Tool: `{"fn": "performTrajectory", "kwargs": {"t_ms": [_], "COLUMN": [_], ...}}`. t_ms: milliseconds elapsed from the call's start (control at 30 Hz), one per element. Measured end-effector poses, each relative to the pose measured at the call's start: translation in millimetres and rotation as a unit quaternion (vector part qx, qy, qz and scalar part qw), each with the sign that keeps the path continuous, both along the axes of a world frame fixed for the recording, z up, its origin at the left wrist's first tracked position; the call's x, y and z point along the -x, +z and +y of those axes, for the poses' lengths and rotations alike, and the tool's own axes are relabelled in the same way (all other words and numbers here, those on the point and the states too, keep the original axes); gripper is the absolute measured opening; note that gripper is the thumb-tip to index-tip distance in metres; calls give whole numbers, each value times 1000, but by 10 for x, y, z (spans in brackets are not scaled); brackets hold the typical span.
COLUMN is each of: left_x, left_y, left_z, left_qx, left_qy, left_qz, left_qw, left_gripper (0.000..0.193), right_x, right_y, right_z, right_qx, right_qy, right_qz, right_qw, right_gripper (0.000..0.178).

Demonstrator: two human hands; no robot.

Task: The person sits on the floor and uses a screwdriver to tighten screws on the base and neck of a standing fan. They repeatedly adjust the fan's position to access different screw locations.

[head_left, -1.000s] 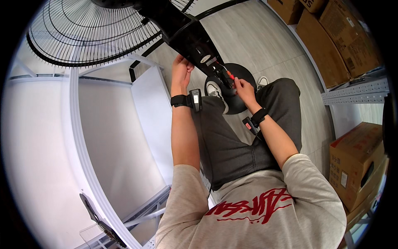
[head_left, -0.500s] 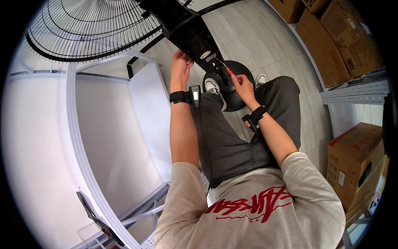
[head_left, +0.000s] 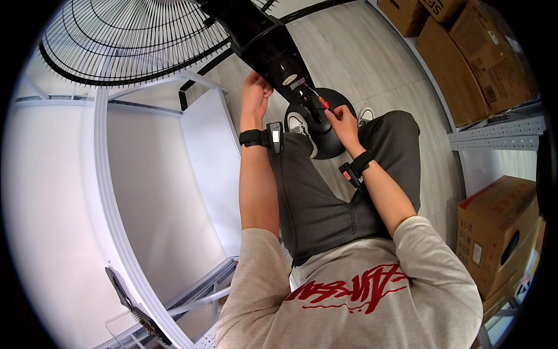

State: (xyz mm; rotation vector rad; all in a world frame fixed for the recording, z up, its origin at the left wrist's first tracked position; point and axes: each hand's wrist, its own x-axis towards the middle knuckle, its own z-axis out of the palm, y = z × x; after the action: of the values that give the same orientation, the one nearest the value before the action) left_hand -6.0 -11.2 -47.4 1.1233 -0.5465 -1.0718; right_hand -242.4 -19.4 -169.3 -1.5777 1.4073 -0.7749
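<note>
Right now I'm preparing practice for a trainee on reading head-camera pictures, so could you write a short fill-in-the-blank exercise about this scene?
1. The small red-orange piece is nearest the person's ____ hand.
2. The left hand is beside the fan's column, which is coloured ____.
3. The lettering across the pale shirt is ____ in colour.
4. The wire fan guard shows in the upper ____ part of the picture.

Missing words: right; black; red; left.
</note>
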Motion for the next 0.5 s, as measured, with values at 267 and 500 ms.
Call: {"fn": "performTrajectory", "kwargs": {"t_ms": [267, 500], "left_x": [39, 28], "left_y": [1, 11], "left_z": [-12, 22], "left_qx": [0, -1], "left_qy": [9, 14], "left_qz": [3, 0], "left_qw": [1000, 1000], "left_gripper": [16, 16], "right_x": [-58, -23], "right_y": [-165, -45], "right_z": [23, -40], "right_qx": [-10, -165], "right_qy": [-12, 76], "right_qz": [-11, -10], "right_qw": [1000, 983], "right_gripper": [44, 37]}}
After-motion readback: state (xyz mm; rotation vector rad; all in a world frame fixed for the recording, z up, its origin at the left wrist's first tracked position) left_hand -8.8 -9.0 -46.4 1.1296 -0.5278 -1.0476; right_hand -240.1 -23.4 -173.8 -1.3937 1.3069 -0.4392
